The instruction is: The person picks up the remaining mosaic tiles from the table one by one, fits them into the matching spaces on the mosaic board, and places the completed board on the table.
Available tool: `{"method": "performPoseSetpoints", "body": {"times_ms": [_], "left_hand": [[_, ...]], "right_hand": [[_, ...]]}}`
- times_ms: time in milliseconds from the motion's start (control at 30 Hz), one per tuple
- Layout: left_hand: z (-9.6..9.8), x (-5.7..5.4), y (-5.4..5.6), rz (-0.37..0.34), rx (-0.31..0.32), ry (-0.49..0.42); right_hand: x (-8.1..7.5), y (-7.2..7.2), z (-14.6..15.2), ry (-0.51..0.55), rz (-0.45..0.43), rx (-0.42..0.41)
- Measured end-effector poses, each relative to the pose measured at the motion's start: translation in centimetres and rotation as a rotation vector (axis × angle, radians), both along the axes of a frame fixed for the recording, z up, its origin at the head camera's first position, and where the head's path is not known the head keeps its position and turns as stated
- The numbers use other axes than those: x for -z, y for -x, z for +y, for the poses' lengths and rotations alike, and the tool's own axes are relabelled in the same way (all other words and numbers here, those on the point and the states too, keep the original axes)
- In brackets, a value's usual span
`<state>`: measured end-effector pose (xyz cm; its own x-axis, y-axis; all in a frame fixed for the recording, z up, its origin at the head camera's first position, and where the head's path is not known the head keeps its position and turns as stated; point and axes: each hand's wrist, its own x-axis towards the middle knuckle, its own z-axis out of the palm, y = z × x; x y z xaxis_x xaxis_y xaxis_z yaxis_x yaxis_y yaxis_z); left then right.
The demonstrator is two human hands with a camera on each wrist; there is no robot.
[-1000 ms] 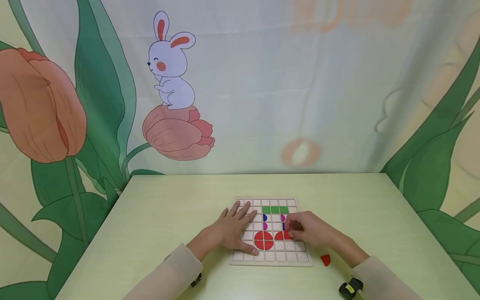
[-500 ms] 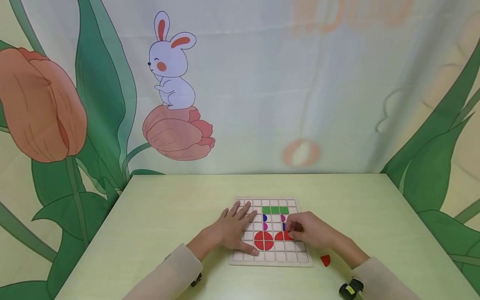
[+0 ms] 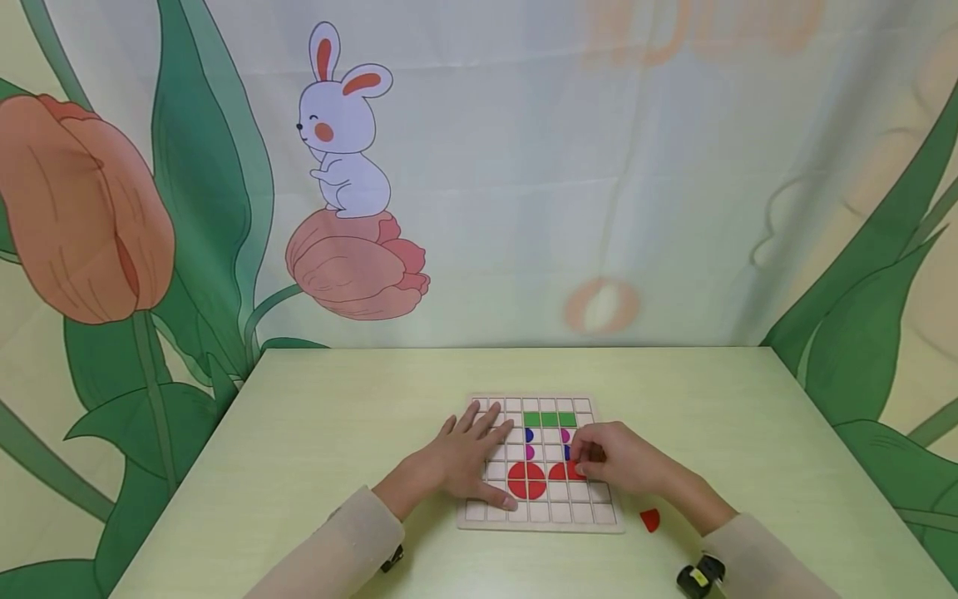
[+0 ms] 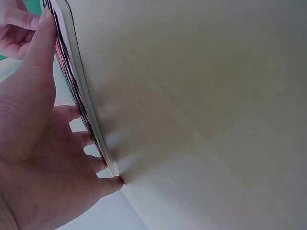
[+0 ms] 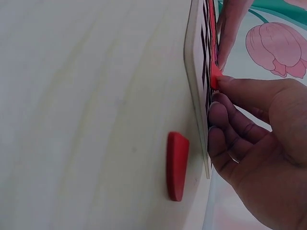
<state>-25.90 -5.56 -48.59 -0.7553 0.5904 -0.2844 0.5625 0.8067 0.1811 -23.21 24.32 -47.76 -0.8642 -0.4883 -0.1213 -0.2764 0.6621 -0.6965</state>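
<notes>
A wooden grid board (image 3: 557, 511) lies on the table, bearing flat coloured pieces. Spread over its left side, my left hand (image 3: 466, 460) rests with straight fingers; the left wrist view shows its fingertips at the board's edge. My right hand (image 3: 623, 459) is at the right side, pinching a red quarter-circle piece (image 5: 216, 76) against the grid, its fingers curled and partly covering the piece. Left of it sits another red piece (image 3: 557, 472). Several red quarters (image 3: 517, 472) form a full circle nearby. Green squares (image 3: 549, 419) make a row above small blue half-circles (image 3: 528, 435) and magenta half-circles (image 3: 565, 435).
One loose red quarter-circle piece (image 3: 649, 520) lies on the pale table (image 3: 359, 399), just right of the board's near corner. A dark wrist device (image 3: 700, 576) sits by the right sleeve. Behind the table hangs a curtain (image 3: 509, 208) printed with a rabbit and tulips.
</notes>
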Motion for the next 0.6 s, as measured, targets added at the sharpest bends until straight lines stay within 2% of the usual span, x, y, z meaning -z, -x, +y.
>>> {"method": "performPoseSetpoints", "body": {"times_ms": [600], "left_hand": [[-0.06,-0.13,-0.15,0.008,0.006,-0.005]], "right_hand": [[0.52,0.36,0.15,-0.002,-0.005,0.012]]}}
